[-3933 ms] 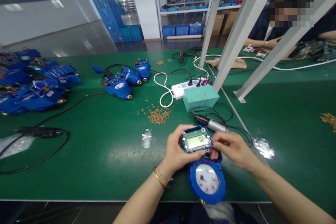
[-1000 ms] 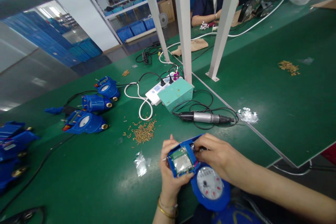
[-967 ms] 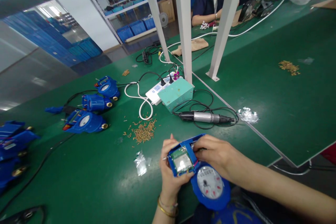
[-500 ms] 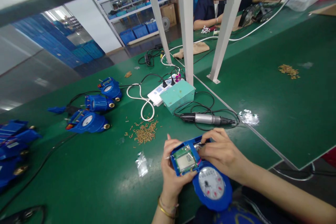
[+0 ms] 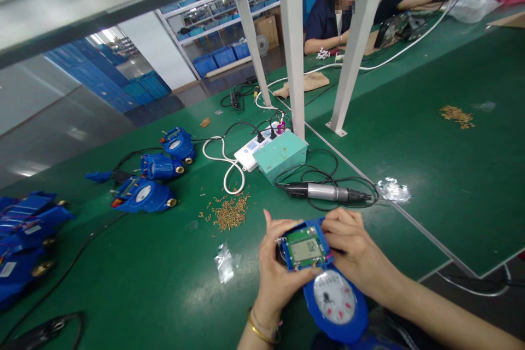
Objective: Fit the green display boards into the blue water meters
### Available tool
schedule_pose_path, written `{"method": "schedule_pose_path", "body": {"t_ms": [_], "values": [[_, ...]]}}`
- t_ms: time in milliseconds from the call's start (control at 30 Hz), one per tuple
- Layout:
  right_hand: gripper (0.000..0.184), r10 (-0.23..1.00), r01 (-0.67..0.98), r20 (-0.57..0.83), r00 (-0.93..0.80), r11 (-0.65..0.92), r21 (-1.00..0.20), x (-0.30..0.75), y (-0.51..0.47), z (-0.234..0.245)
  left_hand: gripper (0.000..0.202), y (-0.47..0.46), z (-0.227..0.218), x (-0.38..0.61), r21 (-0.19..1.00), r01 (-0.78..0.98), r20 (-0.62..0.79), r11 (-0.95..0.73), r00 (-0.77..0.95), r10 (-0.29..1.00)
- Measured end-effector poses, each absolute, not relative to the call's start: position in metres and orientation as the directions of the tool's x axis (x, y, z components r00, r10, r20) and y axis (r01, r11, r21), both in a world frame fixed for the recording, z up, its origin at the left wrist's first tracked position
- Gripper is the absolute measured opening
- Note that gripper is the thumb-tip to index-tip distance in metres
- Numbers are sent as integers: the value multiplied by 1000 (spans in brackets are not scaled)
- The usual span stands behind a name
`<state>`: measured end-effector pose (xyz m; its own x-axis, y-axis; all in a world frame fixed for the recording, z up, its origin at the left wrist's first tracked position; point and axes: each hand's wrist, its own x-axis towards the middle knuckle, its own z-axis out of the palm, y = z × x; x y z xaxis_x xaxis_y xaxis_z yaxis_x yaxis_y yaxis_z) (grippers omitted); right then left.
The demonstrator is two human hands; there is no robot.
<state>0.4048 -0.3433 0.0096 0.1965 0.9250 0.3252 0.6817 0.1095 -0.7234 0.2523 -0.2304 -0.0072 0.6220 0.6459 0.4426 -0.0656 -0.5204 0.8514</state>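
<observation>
A blue water meter [image 5: 335, 298] with a round white dial is held at the near edge of the green table. Its square electronics box is uncovered, showing a green circuit board [image 5: 305, 246] with a lit display. My left hand [image 5: 275, 268] is closed round the left side of that box, thumb along its lower edge. My right hand [image 5: 353, 243] grips the box's right side with fingers bent; what the fingertips touch is hidden. Just beyond lies an electric screwdriver [image 5: 328, 192] on its cable.
Loose brass screws [image 5: 230, 212] and a clear plastic bag [image 5: 224, 263] lie left of my hands. Other blue meters [image 5: 147, 195] stand further left. A teal box [image 5: 281, 157], a power strip [image 5: 248, 153] and white posts [image 5: 292, 49] are ahead. A co-worker [image 5: 328, 16] sits beyond.
The box has turned and moved slightly right in my hands, and digits now show on its display. My right fingers have shifted from inside the box's right part to its side.
</observation>
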Motion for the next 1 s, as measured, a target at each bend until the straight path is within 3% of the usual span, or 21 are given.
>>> {"method": "schedule_pose_path", "body": {"t_ms": [200, 367, 633, 833, 1000], "values": [[25, 895, 684, 277, 349, -42, -728, 393, -346, 12, 61, -234, -13, 254, 824, -70, 465, -562, 648, 602], [27, 889, 630, 203, 410, -115, -768, 390, -345, 10, 59, -239, -16, 256, 854, -33, 424, -520, 622, 658], [26, 880, 631, 206, 427, -127, -765, 389, -344, 9, 60, -234, -8, 255, 891, 4, 319, -454, 706, 632], [23, 897, 640, 187, 400, -127, -757, 391, -348, 6, 55, -240, 4, 259, 929, 70, 221, -363, 682, 698], [18, 864, 698, 298, 406, -83, -711, 395, -351, 0, 55, -242, 8, 261, 914, 53, 245, -402, 719, 650]]}}
